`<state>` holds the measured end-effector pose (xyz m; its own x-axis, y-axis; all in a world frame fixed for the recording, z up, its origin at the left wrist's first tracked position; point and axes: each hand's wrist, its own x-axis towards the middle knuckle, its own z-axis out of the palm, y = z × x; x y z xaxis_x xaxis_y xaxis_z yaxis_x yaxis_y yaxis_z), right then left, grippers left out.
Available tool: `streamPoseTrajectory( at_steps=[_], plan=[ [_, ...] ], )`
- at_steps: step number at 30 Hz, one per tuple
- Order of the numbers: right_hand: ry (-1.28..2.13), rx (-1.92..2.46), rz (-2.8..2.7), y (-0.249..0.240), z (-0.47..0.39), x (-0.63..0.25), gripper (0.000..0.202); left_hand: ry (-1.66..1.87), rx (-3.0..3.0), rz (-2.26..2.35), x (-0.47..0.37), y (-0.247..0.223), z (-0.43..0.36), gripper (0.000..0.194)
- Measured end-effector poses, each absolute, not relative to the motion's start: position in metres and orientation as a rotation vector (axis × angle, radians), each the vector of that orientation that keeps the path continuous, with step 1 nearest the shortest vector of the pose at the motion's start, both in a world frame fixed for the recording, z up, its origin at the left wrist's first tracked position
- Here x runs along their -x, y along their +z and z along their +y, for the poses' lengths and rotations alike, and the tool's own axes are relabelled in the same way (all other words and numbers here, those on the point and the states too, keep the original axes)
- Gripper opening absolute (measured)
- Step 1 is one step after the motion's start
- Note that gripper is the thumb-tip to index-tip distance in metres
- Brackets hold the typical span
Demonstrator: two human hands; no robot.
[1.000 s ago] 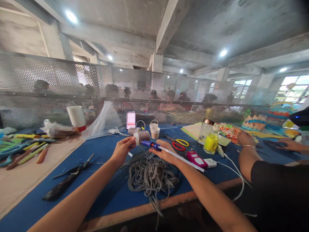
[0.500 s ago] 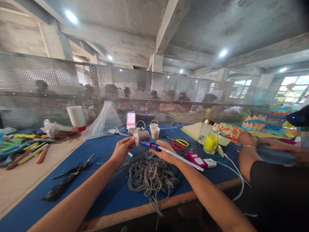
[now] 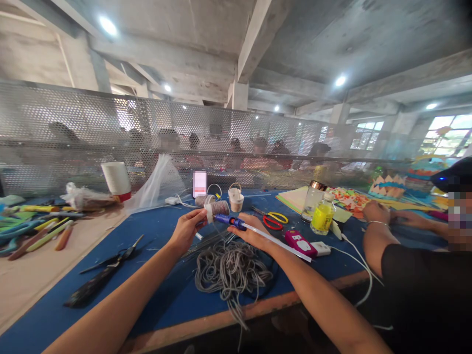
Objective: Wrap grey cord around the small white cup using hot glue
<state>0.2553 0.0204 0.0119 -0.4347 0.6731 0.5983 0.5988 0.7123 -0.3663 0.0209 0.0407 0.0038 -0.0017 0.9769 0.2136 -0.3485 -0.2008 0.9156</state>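
My left hand (image 3: 189, 226) is closed on a small cup-like piece (image 3: 220, 208) wound with grey cord, with a white band at its near end. In my right hand (image 3: 253, 231) is a blue glue gun (image 3: 229, 221), a long clear glue stick (image 3: 278, 242) sticking out of its back over my wrist. The gun's nozzle end is close against the white band; whether they touch I cannot tell. Below both hands lies a loose heap of grey cord (image 3: 234, 273). Just behind the held piece, another grey-wound piece (image 3: 203, 200) is partly hidden.
Black cutters (image 3: 106, 275) lie at left. Farther back are a phone (image 3: 199, 184), a small basket (image 3: 236, 200) and scissors (image 3: 273, 221). At right are a yellow bottle (image 3: 322, 216), a pink power bank (image 3: 299, 243) with a cable, and a co-worker's arm (image 3: 378, 236).
My hands, the glue gun and the cord-wound piece keep almost the same place. The co-worker's head and hands at the right shift slightly.
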Motion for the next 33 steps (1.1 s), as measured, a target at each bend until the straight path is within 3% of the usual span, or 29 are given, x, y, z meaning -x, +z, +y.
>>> streamPoseTrajectory(
  at_steps=[27, 33],
  plan=[
    [0.343, 0.919, -1.952, 0.014, 0.019, -0.254, 0.031, 1.386, -1.162, 0.824, -0.023, 0.004, 0.037, 0.03],
    [0.12, 1.103, -1.774, 0.013, 0.035, -0.266, 0.031, 1.414, -1.114, 0.824, -0.021, 0.001, 0.04, 0.035]
  ],
)
